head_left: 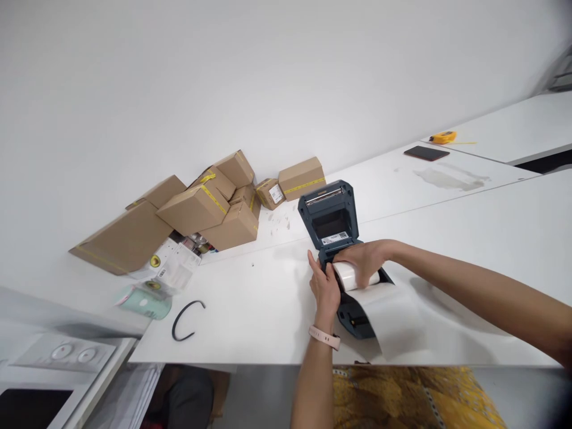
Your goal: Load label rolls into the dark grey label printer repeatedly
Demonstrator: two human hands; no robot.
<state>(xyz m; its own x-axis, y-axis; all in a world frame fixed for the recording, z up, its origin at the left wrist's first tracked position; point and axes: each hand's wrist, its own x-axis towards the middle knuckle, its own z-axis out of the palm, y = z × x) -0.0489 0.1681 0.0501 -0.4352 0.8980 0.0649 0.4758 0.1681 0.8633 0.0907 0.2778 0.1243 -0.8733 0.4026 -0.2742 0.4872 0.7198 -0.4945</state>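
Note:
A dark label printer stands on the white table with its lid tipped up. Inside its body lies a white label roll, and a loose strip of label paper trails from it over the front and right. My right hand reaches in from the right, its fingers curled over the roll. At the printer's left side, my left hand grips the edge of the body, thumb beside the roll and one finger pointing up. Some fingertips of both hands are hidden within the printer.
Brown cardboard boxes are piled at the back left. A black curved band and a mint-green container lie near the left edge. Back right are a black phone-like slab and a yellow tape measure.

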